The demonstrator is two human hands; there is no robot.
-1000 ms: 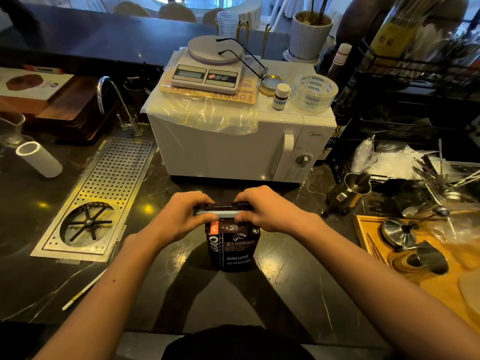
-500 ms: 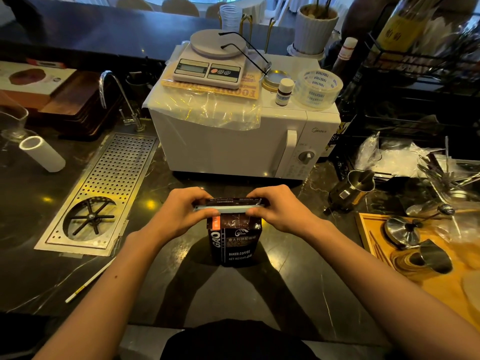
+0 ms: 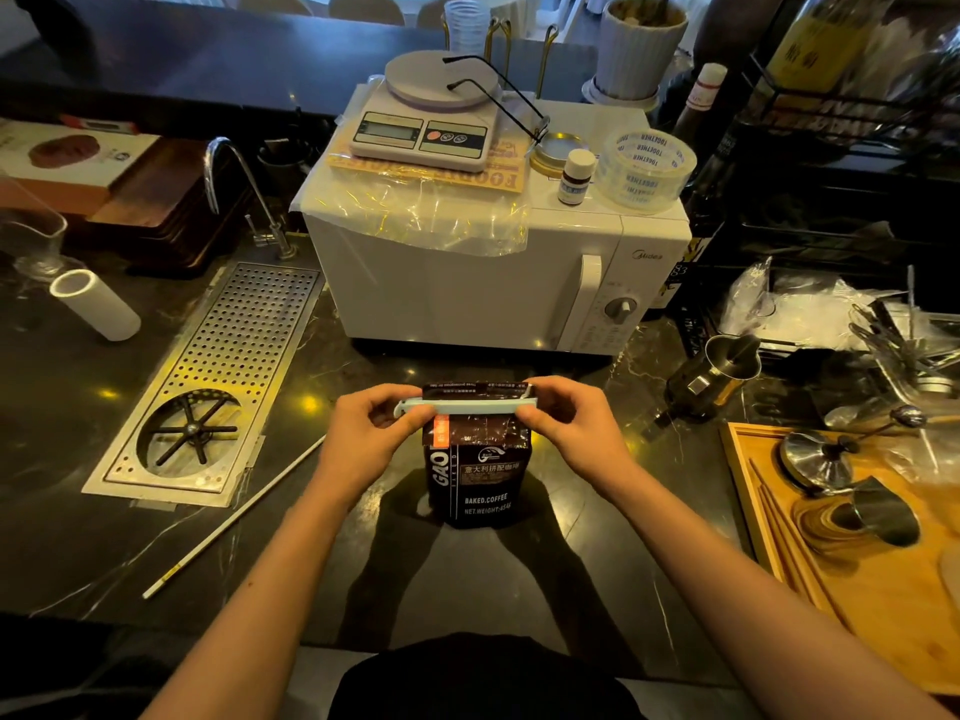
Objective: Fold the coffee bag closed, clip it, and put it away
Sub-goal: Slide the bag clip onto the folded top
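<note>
Dark marble tabletop (image 3: 597,579), busy all round, and the coffee bag (image 3: 475,480) stands upright near the middle of its front edge, just before the white microwave (image 3: 467,293). Top folded over, a pale blue clip (image 3: 465,406) lying across the fold. Left hand (image 3: 371,439) pinches the clip's left end between thumb and fingers; right hand (image 3: 574,433) grips the right end and the bag's top corner. Off to the left edge, the perforated drain tray (image 3: 218,381); on the right, a wooden tray (image 3: 883,589).
</note>
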